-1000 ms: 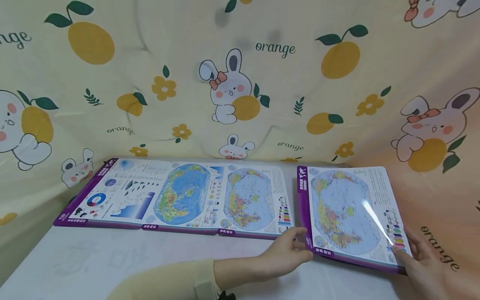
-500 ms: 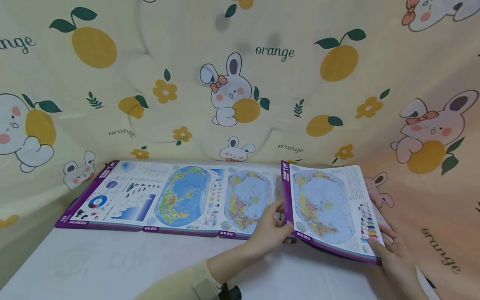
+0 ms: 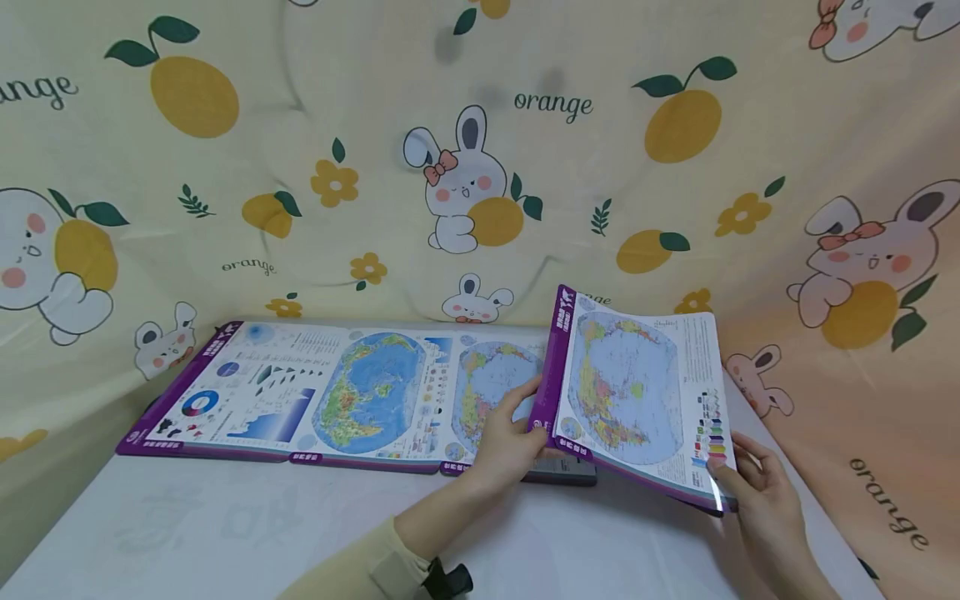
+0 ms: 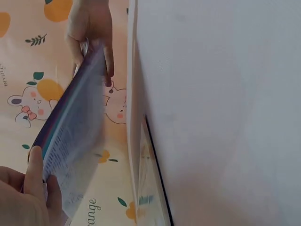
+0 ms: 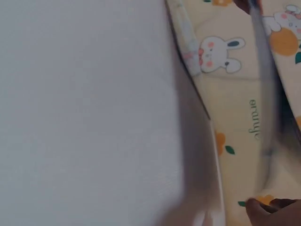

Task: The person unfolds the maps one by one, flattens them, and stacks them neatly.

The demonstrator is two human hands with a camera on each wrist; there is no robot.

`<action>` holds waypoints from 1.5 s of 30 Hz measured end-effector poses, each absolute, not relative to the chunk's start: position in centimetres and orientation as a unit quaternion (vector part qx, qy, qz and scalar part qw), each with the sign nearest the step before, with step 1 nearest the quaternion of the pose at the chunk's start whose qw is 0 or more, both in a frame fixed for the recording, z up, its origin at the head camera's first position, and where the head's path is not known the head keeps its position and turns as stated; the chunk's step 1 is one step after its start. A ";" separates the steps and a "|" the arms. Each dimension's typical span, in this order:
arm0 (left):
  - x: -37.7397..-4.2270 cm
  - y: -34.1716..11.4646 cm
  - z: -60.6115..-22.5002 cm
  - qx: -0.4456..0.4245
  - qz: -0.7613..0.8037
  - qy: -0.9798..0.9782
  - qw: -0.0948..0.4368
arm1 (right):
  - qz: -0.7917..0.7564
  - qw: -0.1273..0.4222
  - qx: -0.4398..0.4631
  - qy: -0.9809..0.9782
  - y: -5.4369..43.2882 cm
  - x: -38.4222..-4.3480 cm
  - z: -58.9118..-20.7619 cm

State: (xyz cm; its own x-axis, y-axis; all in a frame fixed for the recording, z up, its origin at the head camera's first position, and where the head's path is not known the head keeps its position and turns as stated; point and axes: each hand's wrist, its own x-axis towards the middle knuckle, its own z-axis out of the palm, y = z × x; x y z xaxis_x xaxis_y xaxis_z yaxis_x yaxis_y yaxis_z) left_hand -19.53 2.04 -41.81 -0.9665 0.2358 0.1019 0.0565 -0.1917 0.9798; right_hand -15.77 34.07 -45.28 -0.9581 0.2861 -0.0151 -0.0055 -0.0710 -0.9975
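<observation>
A purple-edged world map (image 3: 630, 387) is held raised and tilted over the right part of the table, between both hands. At its lower left edge my left hand (image 3: 506, 442) pinches it with the thumb on the front. My right hand (image 3: 768, 504) grips the lower right corner, thumb on the printed face. In the left wrist view the map (image 4: 70, 136) shows nearly edge-on. Behind it lies a matching political map (image 3: 495, 392), partly covered by the raised one and my left hand. Left of that lie a physical world map (image 3: 371, 392) and a chart sheet (image 3: 255, 383).
A dark flat edge (image 3: 562, 475) pokes out under the raised map. The white table (image 3: 300, 533) meets a hanging cloth (image 3: 375, 208) printed with rabbits and oranges at its back. Another cloth side (image 3: 877, 400) rises on the right.
The world map has come up off the right side of the table and moved left, its top tilting up. My left hand has gone from its left edge to pinching it; my right hand followed leftward.
</observation>
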 end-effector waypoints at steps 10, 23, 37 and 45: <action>-19.5 0.5 -40.9 0.122 0.793 0.592 0.081 | 0.795 0.132 -0.010 -0.592 33.0 -15.9 -42.6; -18.8 -2.5 -38.4 0.144 0.785 0.600 0.054 | 0.835 0.182 -0.025 -0.518 32.8 -15.3 -37.7; -18.8 -8.9 -37.1 0.112 0.766 0.632 0.023 | 0.855 0.224 0.072 -0.461 34.9 -15.2 -34.3; -18.8 -14.2 -36.2 0.096 0.735 0.672 -0.007 | 0.832 0.265 0.087 -0.479 36.6 -15.6 -33.9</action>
State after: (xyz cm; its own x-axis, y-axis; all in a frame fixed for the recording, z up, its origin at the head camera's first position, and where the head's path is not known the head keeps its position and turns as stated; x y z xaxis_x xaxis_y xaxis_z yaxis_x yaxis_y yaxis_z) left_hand -18.78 -14.20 -36.18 -0.9813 0.1188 0.1512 0.1400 -0.0976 0.9853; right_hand -15.58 36.57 -33.91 -0.8443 0.3586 0.3983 -0.5246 -0.4010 -0.7510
